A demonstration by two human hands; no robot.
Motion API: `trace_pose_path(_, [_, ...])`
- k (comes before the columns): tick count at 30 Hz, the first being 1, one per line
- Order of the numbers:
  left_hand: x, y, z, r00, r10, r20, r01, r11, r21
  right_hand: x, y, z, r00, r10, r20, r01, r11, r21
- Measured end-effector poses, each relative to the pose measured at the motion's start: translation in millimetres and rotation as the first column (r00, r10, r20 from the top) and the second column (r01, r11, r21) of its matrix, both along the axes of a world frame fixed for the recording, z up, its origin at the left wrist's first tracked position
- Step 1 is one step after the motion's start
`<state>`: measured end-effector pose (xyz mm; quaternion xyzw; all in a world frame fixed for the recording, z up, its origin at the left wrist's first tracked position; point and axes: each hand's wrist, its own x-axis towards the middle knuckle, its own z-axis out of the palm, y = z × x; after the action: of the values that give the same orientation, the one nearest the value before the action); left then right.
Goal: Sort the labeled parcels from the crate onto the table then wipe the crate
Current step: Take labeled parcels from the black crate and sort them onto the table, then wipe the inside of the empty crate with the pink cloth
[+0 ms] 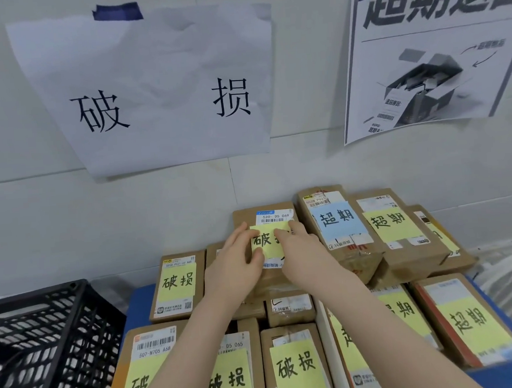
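Note:
Brown cardboard parcels with yellow or blue sticky labels cover the blue table (pixel 136 299). Both my hands rest on one parcel (pixel 273 217) that lies on top of the pile at the back middle. My left hand (pixel 238 261) grips its left side, fingers over the yellow label (pixel 267 241). My right hand (pixel 300 245) holds its right side, fingertips on the same label. The black plastic crate (pixel 43 339) stands at the left, beside the table; its inside is mostly out of view.
Parcels with one label lie at the left and front (pixel 178 285); parcels with the other label are stacked at the right (pixel 338 221). Two paper signs hang on the tiled wall, one (pixel 156 88) above the left group, one (pixel 429 48) above the right.

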<state>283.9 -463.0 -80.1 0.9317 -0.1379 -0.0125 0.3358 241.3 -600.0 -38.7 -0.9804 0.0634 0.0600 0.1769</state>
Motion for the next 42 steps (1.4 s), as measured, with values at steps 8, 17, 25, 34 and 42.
trace_pose_path(8, [-12.1, 0.2, 6.8, 0.996, -0.064, -0.059, 0.058, 0.993, -0.105, -5.5, 3.0, 0.4, 0.999, -0.023, 0.029, 0.023, 1.000, 0.004])
trace_pose_path(17, [-67.6, 79.8, 40.3, 0.982, 0.032, 0.184, -0.069, 0.978, 0.199, -55.9, 67.5, 20.0, 0.921, 0.172, 0.349, -0.209, 0.975, 0.072])
trace_pose_path(25, [-125.4, 207.3, 33.1, 0.956, 0.138, 0.258, -0.238, 0.881, 0.409, -98.7, 196.1, -0.4, 0.901, 0.341, 0.267, -0.380, 0.918, 0.110])
trace_pose_path(34, [-215.3, 384.6, -3.1, 0.962, 0.215, 0.168, -0.271, 0.834, 0.482, -160.2, 355.0, -34.8, 0.899, 0.424, 0.108, -0.436, 0.889, 0.143])
trace_pose_path(42, [-239.6, 530.9, -55.3, 0.936, 0.350, 0.027, -0.272, 0.676, 0.685, -194.0, 418.6, -82.3, 0.941, 0.291, -0.173, -0.287, 0.957, 0.047])
